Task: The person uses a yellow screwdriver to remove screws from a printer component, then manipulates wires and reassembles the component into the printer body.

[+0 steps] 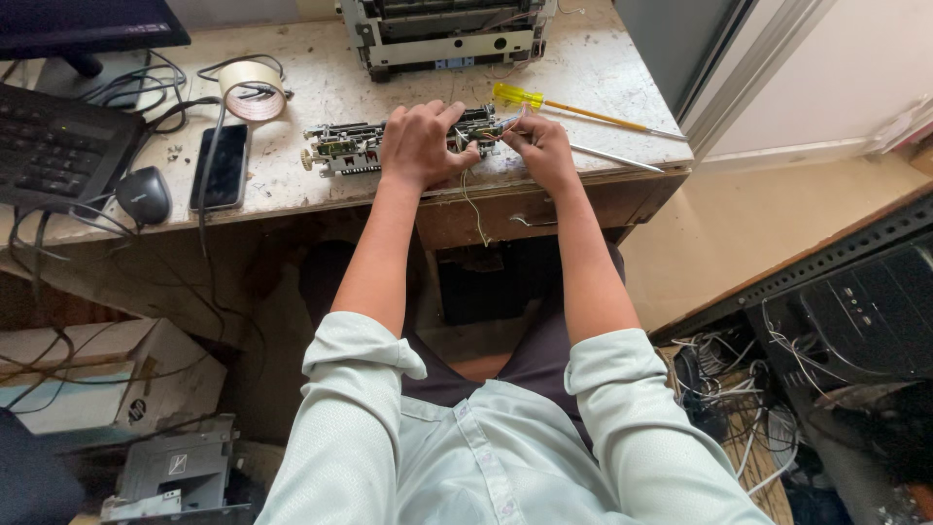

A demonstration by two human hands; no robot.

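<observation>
Both hands, left hand [420,146] and right hand [540,148], clench fingers on the mechanism [342,148] near the desk edge [292,209]

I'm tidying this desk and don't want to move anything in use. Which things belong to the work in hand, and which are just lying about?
In use:
left hand gripping the long mechanism assembly
right hand at its wires

Lying about:
yellow-handled screwdriver
tape roll
phone
mouse
keyboard
opened machine behind
</observation>
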